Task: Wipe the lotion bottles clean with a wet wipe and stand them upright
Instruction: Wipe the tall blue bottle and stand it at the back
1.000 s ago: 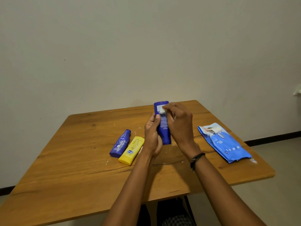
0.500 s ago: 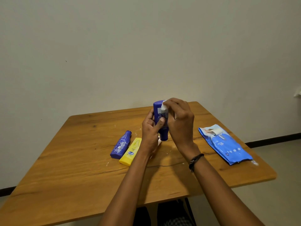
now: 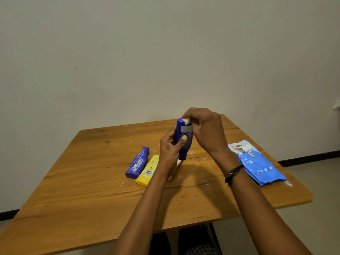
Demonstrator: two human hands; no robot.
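Note:
My left hand grips a tall dark-blue lotion bottle, held nearly upright above the table with its neck pointing down. My right hand presses a small white wet wipe against the bottle's upper end. A smaller blue lotion bottle and a yellow lotion bottle lie flat side by side on the wooden table, just left of my left hand. Something white shows under my left hand, mostly hidden.
A blue wet-wipe pack with its flap open lies at the table's right side. White smears and specks dot the tabletop around the bottles. A plain wall stands right behind the table's far edge.
The tall blue bottle has been raised and tilted a little more upright. My right hand with the wipe has slid from the label up to the bottle's top end.

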